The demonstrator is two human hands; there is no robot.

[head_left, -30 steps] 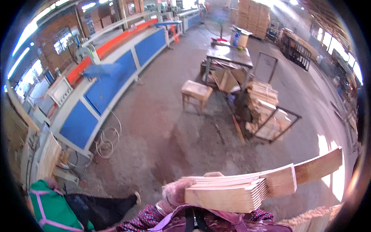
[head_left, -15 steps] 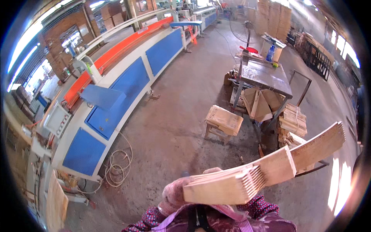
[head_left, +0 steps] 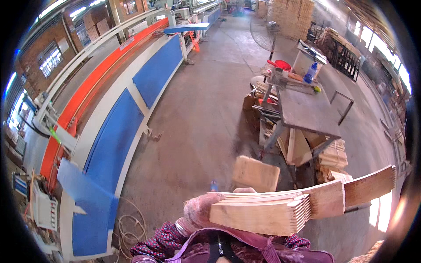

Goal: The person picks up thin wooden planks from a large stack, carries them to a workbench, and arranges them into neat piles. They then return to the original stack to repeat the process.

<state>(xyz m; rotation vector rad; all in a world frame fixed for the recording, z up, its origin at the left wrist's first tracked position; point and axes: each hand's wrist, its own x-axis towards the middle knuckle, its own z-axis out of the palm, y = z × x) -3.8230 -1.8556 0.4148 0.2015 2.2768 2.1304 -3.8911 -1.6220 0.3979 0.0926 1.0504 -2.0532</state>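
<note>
My left hand [head_left: 201, 211], in a dusty pinkish glove, is closed round the left end of a stack of pale wooden boards [head_left: 258, 218]. The boards lie across my front, with comb-like teeth cut into their right ends. Longer boards [head_left: 370, 186] in the bundle reach out to the right, also toothed at the tip. A bit of glove [head_left: 244, 190] shows past the stack's far edge; whose fingers these are I cannot tell. Of my right arm only the patterned sleeve [head_left: 298, 241] shows below the boards, its hand hidden behind them.
A wooden stool [head_left: 255, 174] stands just beyond the boards. Past it is a metal table [head_left: 309, 111] with a blue bottle [head_left: 310, 72], wood pieces stacked beneath. Along the left runs a long blue, white and orange machine [head_left: 115, 138]; a coiled hose [head_left: 131, 228] lies by its base.
The view has shifted forward and turned right, bringing the stool and table closer. The boards are still held across my front, now more level.
</note>
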